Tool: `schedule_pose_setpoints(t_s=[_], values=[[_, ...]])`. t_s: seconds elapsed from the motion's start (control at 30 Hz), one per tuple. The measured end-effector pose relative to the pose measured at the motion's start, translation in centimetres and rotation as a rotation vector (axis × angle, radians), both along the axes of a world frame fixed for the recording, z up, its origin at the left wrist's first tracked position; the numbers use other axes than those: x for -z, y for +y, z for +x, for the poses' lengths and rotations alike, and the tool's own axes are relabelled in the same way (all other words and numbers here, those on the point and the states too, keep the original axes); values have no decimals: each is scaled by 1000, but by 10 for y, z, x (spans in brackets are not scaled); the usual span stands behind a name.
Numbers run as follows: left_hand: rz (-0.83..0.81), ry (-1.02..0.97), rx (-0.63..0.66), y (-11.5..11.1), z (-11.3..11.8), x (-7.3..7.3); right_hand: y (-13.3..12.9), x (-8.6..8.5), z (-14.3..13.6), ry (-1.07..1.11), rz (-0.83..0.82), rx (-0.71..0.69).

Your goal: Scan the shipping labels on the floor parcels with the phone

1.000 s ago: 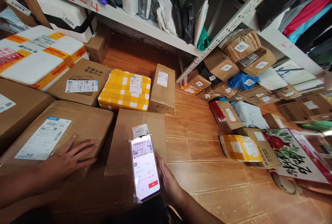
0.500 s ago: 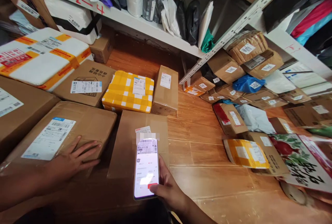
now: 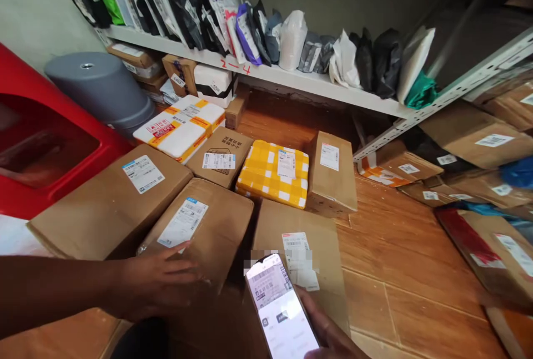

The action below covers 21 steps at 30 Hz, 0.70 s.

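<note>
My left hand point(image 3: 156, 281) rests flat, fingers spread, on the near end of a brown cardboard box point(image 3: 208, 226) with a white shipping label point(image 3: 182, 222). My right hand point(image 3: 328, 334) holds a lit smartphone point(image 3: 281, 312) at the bottom edge of the view; its screen shows a barcode. Just behind the phone lies a flat brown parcel point(image 3: 303, 231) with a small label point(image 3: 296, 242) on the wooden floor. A yellow-and-white checked parcel point(image 3: 272, 173) sits beyond it.
Several cardboard boxes point(image 3: 112, 203) crowd the floor on the left, beside a red plastic object point(image 3: 37, 142) and a grey stool point(image 3: 102, 90). A white shelf point(image 3: 266, 73) holds many soft mailers. More parcels point(image 3: 470, 137) are stacked under the right rack. Bare floor point(image 3: 395, 259) lies at centre right.
The view has swung left and up, bringing the red object and grey stool into sight. The phone has dropped toward the bottom edge and tilted. My left hand stays on the box.
</note>
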<state>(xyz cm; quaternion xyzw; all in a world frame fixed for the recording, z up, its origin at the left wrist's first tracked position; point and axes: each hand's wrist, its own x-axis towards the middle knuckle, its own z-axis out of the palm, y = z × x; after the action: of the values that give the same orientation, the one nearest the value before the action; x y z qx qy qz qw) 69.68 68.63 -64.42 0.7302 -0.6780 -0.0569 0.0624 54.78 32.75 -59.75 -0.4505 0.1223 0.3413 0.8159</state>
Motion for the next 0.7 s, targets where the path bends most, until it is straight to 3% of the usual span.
schedule_pose_setpoints(t_s=[0.07,0.13,0.23,0.33,0.5,0.6,0.7], values=[[-14,14,-106,24,-2,1,14,1,14,3,18,-129],[-55,14,-334,42,-9,14,35,7,28,30,18,-192],[-154,-42,-560,57,-26,42,80,18,45,131,-52,-88],[-275,-162,-615,70,-39,61,136,30,56,232,-53,77],[-341,-216,-645,94,-40,75,223,46,67,234,233,312],[-372,-176,-618,100,-41,84,256,51,71,188,321,514],[-414,-137,-632,97,-45,92,269,52,75,188,300,652]])
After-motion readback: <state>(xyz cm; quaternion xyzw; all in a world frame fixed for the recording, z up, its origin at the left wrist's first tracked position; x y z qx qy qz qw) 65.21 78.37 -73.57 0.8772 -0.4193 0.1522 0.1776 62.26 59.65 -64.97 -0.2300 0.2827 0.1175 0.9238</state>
